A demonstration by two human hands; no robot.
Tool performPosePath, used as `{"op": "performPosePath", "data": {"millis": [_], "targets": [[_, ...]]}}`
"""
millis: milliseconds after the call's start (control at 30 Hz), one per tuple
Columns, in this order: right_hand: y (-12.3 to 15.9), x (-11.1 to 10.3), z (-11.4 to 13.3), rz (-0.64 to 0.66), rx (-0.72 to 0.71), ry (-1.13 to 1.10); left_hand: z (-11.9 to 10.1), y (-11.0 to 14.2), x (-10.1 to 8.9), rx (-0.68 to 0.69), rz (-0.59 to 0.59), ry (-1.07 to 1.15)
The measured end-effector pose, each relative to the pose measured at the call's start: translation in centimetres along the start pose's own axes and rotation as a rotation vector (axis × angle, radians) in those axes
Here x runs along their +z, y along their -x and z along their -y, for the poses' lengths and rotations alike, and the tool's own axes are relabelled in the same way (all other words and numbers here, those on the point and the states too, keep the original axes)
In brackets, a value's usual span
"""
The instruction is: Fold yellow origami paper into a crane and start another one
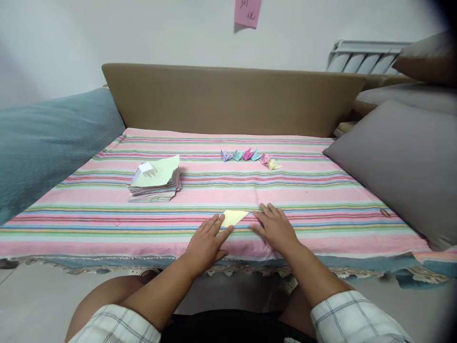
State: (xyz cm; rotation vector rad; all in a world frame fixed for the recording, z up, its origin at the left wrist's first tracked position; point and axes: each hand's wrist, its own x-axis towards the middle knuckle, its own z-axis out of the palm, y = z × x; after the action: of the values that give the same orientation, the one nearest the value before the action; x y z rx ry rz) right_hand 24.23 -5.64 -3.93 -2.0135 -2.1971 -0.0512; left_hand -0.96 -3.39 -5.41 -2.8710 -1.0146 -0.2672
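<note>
A piece of folded yellow paper lies flat on the striped cloth, close to its front edge. On the paper's left side rests my left hand, its fingers stretched out and covering part of it. My right hand lies flat on the cloth just right of the paper's pointed corner, fingers spread and holding nothing. Farther back, several small folded paper figures in purple, blue, pink and yellow stand in a row.
To the left sits a stack of paper sheets with a small white block-like object on top. Grey cushions border the right, a blue-covered armrest the left. A small brown item lies at the right.
</note>
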Motion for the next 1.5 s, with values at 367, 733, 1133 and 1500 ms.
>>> {"op": "performPosePath", "data": {"millis": [367,733,1133,1500], "targets": [[-2.0,1.9,7.4,-0.108,-0.576,-0.173,-0.1,0.0,-0.1,-0.016,-0.039,0.06],[-2.3,2.3,7.5,-0.072,-0.476,-0.186,-0.2,0.0,-0.2,-0.042,-0.007,0.071],[-2.0,2.3,5.7,0.015,-0.356,-0.159,-0.1,0.1,0.2,-0.038,0.001,0.049],[-1.0,2.3,3.1,-0.118,-0.191,-0.046,-0.2,0.0,0.1,-0.024,-0.015,0.043]]}}
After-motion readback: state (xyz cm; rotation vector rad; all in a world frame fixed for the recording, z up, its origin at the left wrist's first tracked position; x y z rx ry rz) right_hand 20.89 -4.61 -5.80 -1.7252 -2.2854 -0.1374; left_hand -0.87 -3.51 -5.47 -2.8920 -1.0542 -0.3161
